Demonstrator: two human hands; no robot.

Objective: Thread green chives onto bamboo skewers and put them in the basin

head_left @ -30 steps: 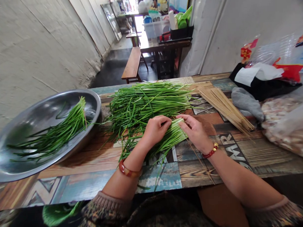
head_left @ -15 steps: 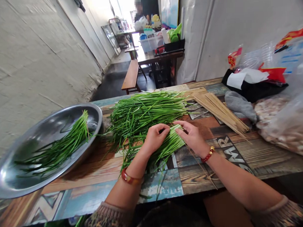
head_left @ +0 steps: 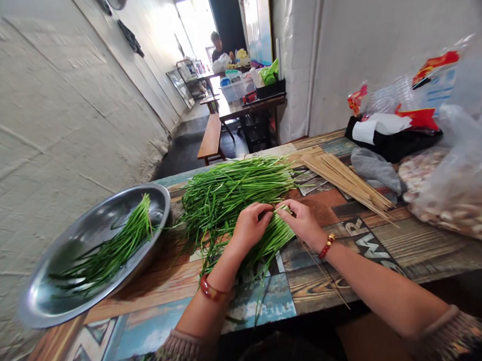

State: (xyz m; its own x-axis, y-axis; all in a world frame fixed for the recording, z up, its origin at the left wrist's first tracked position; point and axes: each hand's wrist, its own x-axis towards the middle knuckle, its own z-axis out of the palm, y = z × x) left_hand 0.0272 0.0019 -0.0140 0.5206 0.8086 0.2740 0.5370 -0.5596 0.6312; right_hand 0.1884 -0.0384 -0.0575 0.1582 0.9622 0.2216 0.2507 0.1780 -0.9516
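At the middle of the table, a small bunch of garlic chives [head_left: 280, 235] lies with its pale cut ends toward the right. My left hand [head_left: 251, 225] is closed in a pinch on the upper edge of this bunch. Opposite it, my right hand [head_left: 303, 223] pinches the pale ends, its fingertips almost meeting those of my left. Thin skewers [head_left: 324, 273] stick out from beneath the bunch toward the table's front edge; their upper ends are hidden. A larger pile of chives [head_left: 233, 191] is spread just behind my hands.
A metal basin [head_left: 148, 190] on the left holds a skewered row of chives [head_left: 117, 250]. Loose bamboo skewers [head_left: 344, 179] lie right of the pile. Plastic bags [head_left: 462, 167] crowd the right side. Beyond stand a bench [head_left: 210, 137] and a person [head_left: 216, 47].
The view has shifted, so the basin and table sit slightly lower and farther right. My fingertips have come closer together over the pale chive ends.
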